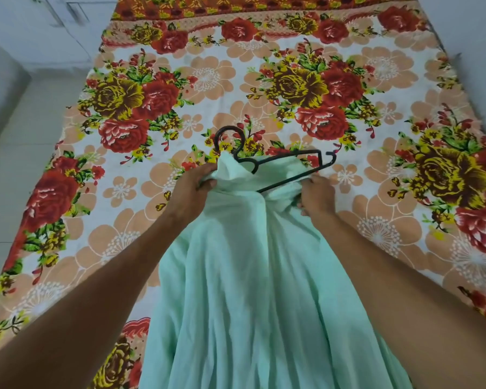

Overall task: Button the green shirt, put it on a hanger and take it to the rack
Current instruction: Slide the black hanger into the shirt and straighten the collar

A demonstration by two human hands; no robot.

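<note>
The pale green shirt hangs bunched between my arms, over the near half of the bed. A black hanger sticks out of its top, with the hook up at the left and one shoulder arm bare at the right. My left hand grips the shirt fabric just below the hook. My right hand pinches the fabric where the hanger's lower bar goes into the cloth. The hanger's left arm is hidden inside the shirt. No buttons show from this side.
The bed carries a floral sheet with red and yellow roses. Pale floor tiles run along the bed's left side, and white cabinet doors stand at the far left.
</note>
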